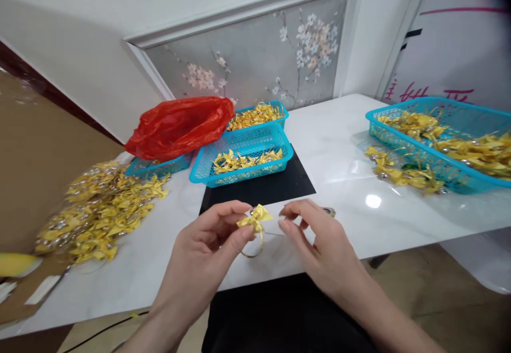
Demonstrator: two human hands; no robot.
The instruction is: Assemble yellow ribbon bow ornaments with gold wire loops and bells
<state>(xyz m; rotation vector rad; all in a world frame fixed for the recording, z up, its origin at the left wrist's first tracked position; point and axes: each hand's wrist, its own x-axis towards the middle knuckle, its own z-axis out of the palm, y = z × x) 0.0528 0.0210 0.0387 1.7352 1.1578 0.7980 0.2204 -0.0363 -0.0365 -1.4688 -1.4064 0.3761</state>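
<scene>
My left hand [211, 246] is closed, pinching a yellow ribbon bow [256, 219] between thumb and fingertips. A small silvery ball shows at the bow's top, and a thin gold loop hangs below it. To its right, my right hand [319, 236] is closed, thumb and forefinger brought together a short way from the bow. A thin, faint strand [273, 234] lies between the bow and the right fingers; whether they grip it is unclear. Just beyond both hands, a blue basket [243, 174] holds several similar yellow bows on a black mat [255, 192].
A heap of yellow bows with silvery balls [115, 209] covers the white table's [339, 129] left side. Behind it, a red plastic bag [179, 126] rests over a blue basket. At right stands a larger blue basket [459, 169] of bows, with more bows [403, 174] beside it.
</scene>
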